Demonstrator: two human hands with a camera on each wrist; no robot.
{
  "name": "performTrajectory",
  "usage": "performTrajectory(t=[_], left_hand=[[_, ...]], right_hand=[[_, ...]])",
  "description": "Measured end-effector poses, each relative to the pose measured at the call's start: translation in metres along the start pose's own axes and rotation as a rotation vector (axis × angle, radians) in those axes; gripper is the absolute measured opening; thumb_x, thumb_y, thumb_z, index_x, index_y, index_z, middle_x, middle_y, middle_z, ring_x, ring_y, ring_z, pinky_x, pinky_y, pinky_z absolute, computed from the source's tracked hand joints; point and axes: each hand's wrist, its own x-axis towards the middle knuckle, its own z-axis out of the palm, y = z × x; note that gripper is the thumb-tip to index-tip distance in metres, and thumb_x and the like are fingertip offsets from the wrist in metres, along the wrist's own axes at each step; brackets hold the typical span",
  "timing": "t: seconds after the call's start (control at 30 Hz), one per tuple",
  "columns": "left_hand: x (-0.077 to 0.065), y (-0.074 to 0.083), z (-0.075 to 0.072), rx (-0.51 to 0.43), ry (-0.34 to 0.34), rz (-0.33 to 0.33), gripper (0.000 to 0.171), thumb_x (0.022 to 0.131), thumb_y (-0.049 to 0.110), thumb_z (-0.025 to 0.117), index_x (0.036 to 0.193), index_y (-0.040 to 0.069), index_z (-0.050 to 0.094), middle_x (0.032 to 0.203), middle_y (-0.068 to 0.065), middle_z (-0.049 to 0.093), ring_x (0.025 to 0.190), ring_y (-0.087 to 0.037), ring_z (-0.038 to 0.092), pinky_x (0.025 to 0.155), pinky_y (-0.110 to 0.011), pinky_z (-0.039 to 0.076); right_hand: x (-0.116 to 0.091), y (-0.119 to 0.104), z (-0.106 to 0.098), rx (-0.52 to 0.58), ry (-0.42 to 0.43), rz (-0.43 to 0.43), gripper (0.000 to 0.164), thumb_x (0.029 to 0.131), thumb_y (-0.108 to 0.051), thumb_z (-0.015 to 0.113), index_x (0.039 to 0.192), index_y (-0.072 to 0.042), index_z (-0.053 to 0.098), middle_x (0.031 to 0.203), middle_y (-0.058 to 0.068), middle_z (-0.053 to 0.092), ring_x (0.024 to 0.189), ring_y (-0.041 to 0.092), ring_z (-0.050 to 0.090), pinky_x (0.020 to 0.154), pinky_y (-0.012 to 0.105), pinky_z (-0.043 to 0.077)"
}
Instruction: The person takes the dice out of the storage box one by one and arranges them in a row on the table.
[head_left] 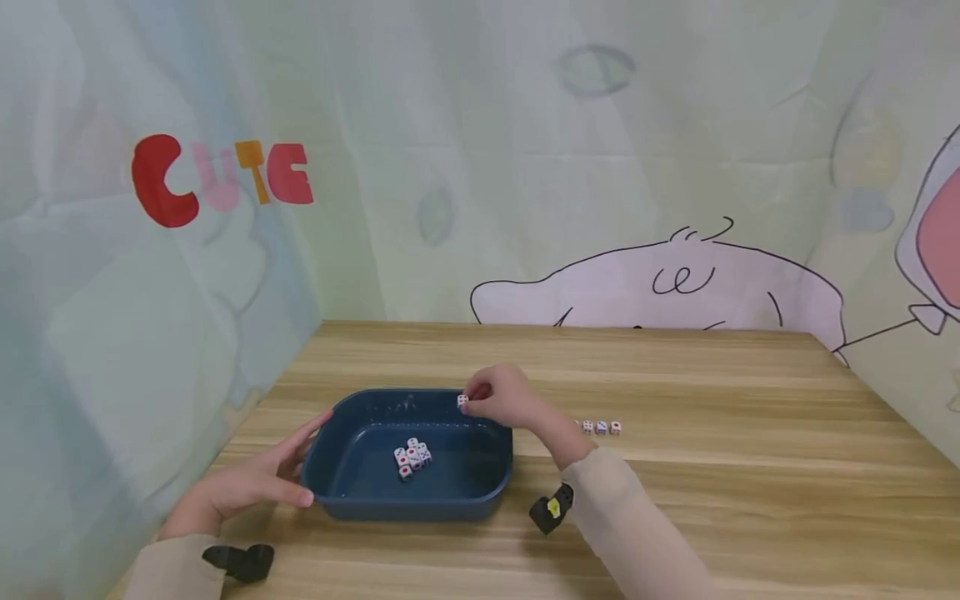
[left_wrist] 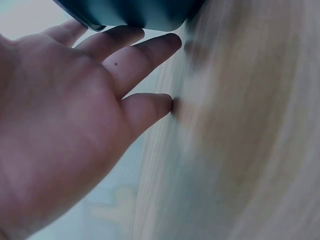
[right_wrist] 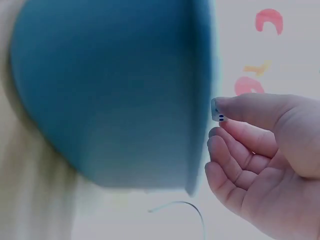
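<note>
A dark blue basin (head_left: 408, 510) stands on the wooden table, with several white dice (head_left: 412, 457) clustered on its floor. My right hand (head_left: 510, 398) pinches a single die (head_left: 462, 402) between thumb and fingers, above the basin's far right rim. In the right wrist view that die (right_wrist: 218, 111) shows dark blue pips, close to the basin's rim. At the basin's left side my left hand (head_left: 262, 479) rests with fingers and thumb spread along the wall. The left wrist view shows these fingers (left_wrist: 145, 57) extended beside the basin (left_wrist: 130, 12).
A short row of dice (head_left: 602, 427) lies on the table (head_left: 750, 467) right of the basin, partly hidden behind my right forearm. Printed curtains (head_left: 420, 167) hang along the table's back and left sides. A black wrist camera (head_left: 551, 508) sits at my right cuff.
</note>
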Motion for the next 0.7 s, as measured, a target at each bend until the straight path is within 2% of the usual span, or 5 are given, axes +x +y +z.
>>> performTrajectory(t=[0.37, 0.7], left_hand=[[0.000, 0.000, -0.001, 0.014, 0.015, -0.018, 0.103, 0.088, 0.010, 0.066, 0.154, 0.020, -0.013, 0.152, -0.038, -0.005, 0.124, -0.007, 0.035, 0.094, -0.023, 0.040], [-0.001, -0.001, -0.002, 0.031, 0.022, -0.024, 0.103, 0.088, 0.011, 0.066, 0.154, 0.020, -0.013, 0.153, -0.038, -0.002, 0.126, -0.012, 0.035, 0.094, -0.023, 0.040]], right_hand=[[-0.038, 0.032, -0.051, -0.048, 0.112, 0.054, 0.013, 0.087, -0.017, 0.070, 0.094, -0.006, 0.071, 0.084, 0.001, 0.067, 0.076, 0.013, 0.060, 0.073, 0.031, 0.050], [-0.069, 0.066, -0.080, -0.080, 0.141, 0.095, 0.016, 0.088, -0.016, 0.068, 0.094, -0.001, 0.069, 0.083, 0.004, 0.065, 0.076, 0.014, 0.058, 0.070, 0.032, 0.048]])
